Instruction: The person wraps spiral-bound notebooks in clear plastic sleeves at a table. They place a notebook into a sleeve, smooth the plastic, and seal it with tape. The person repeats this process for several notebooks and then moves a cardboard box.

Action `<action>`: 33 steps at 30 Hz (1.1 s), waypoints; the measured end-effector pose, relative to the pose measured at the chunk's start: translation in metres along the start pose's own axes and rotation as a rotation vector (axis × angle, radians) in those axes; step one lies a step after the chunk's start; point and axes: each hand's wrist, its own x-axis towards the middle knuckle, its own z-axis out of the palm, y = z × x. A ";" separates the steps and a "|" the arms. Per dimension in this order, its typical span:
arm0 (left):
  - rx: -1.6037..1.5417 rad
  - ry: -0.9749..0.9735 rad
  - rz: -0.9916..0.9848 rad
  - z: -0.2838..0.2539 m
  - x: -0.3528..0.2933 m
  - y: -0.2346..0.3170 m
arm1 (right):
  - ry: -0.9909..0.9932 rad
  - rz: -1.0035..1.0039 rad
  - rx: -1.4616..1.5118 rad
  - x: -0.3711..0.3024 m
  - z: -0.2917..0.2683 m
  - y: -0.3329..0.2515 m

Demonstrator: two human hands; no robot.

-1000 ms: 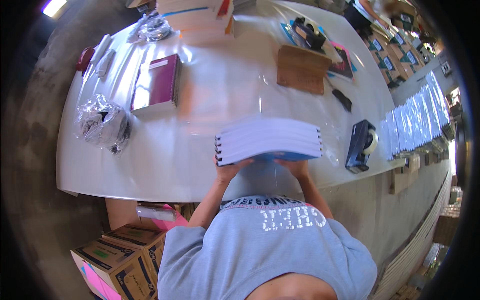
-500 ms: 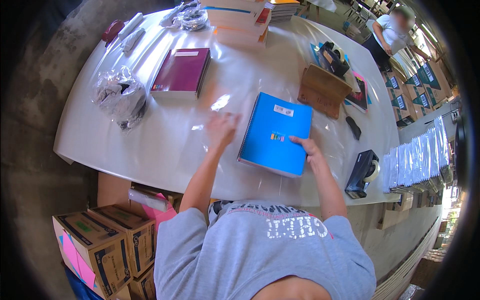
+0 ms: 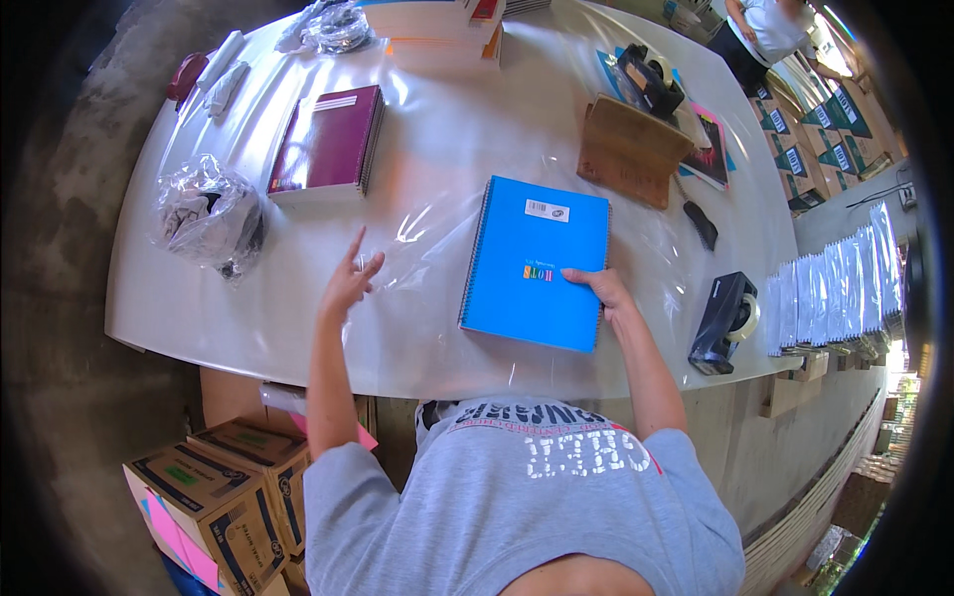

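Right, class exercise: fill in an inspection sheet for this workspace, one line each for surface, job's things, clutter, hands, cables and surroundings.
Surface: white table with a clear plastic sheet spread over the middle.
Job's things: blue spiral notebook lying flat on the sheet, cover up.
Clutter: maroon notebook stack, crumpled plastic bag, brown cardboard piece, black tape dispenser, small black item.
Hands: right hand flat on the blue notebook's lower right edge; left hand open, fingers spread, raised over the sheet.
Cables: nothing seen.
Surroundings: cardboard boxes below the table, row of wrapped packs at right, another person far right.
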 end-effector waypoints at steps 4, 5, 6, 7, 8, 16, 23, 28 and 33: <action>-0.195 -0.440 0.187 -0.033 0.027 -0.026 | -0.073 -0.002 0.085 -0.002 0.009 -0.006; -0.113 -0.427 0.264 -0.033 0.027 -0.026 | -0.083 -0.003 0.109 -0.001 0.005 -0.004; -0.033 -0.412 0.340 -0.031 0.026 -0.028 | -0.066 0.026 0.112 -0.001 0.002 -0.002; 0.014 -0.388 0.330 -0.029 0.019 -0.034 | -0.050 0.054 0.115 -0.001 -0.001 0.001; 0.063 -0.360 0.325 -0.026 0.006 -0.042 | -0.037 0.078 0.119 -0.001 -0.003 0.003; -0.054 -0.366 0.242 -0.020 -0.016 -0.039 | -0.099 0.037 0.122 -0.003 0.001 -0.011; -0.035 -0.531 0.571 0.022 -0.063 0.047 | -0.074 0.075 0.047 0.008 0.006 -0.004; 0.279 -0.644 0.922 0.147 -0.055 0.068 | -0.074 0.030 -0.042 0.007 0.006 -0.007; 0.505 -0.540 0.919 0.216 -0.041 0.035 | 0.101 -0.015 -0.381 0.018 -0.007 0.007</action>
